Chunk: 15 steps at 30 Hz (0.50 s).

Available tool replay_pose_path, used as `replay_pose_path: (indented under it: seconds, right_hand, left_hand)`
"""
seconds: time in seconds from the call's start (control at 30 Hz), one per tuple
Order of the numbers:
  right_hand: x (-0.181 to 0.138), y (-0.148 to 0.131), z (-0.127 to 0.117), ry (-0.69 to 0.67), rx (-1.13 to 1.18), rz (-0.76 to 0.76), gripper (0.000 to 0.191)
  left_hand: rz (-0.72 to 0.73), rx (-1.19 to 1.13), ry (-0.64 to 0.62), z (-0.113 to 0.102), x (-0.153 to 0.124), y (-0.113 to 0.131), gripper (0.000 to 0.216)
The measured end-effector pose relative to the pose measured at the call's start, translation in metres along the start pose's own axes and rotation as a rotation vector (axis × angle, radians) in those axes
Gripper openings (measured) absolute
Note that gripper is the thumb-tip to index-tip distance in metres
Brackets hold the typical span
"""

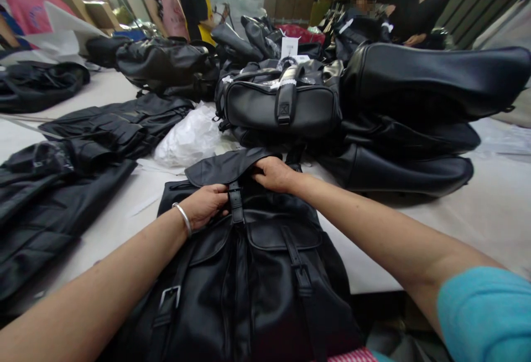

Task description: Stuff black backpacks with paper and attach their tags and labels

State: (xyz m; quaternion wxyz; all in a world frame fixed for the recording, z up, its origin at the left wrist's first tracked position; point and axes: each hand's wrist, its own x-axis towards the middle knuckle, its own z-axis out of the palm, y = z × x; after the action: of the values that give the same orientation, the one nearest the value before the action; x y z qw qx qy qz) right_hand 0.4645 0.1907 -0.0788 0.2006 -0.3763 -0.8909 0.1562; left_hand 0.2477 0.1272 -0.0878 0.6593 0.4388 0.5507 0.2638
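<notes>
A black leather backpack [269, 290] lies in front of me at the table's near edge, its buckled straps and front pockets facing up. My right hand [274, 174] grips the edge of its top flap [224, 167], thumb tucked under. At the short centre strap [236, 204], which has a dark buckle, my left hand [207, 205] has its fingers closed at the strap's left side. That wrist wears a silver bangle [183, 220]. Some left fingertips are hidden by the strap.
Finished-looking black bags [286, 102] are piled behind the backpack, with more stacked at the right [415, 113]. Limp black leather pieces [53, 196] lie at left on the pale table [145, 201]. Crumpled white plastic [188, 135] sits between. Several people stand at the far side.
</notes>
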Motion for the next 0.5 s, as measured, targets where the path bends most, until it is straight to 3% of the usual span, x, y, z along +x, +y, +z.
replay_pose_path:
  seconds: [0.13,0.27,0.5]
  right_hand:
    - [-0.005,-0.014,0.015,-0.112,-0.144,-0.074,0.023]
    - [-0.008,-0.03,0.027,-0.13,-0.243,-0.089,0.013]
    - [-0.017,-0.03,0.018,-0.144,-0.224,-0.138,0.012]
  left_hand:
    - [0.038,0.001,-0.004,0.004,0.0,-0.002,0.03]
    - [0.068,0.097,0.01,0.005,-0.004,0.003,0.025]
    - [0.171,0.328,0.075,-0.001,-0.01,0.022,0.012]
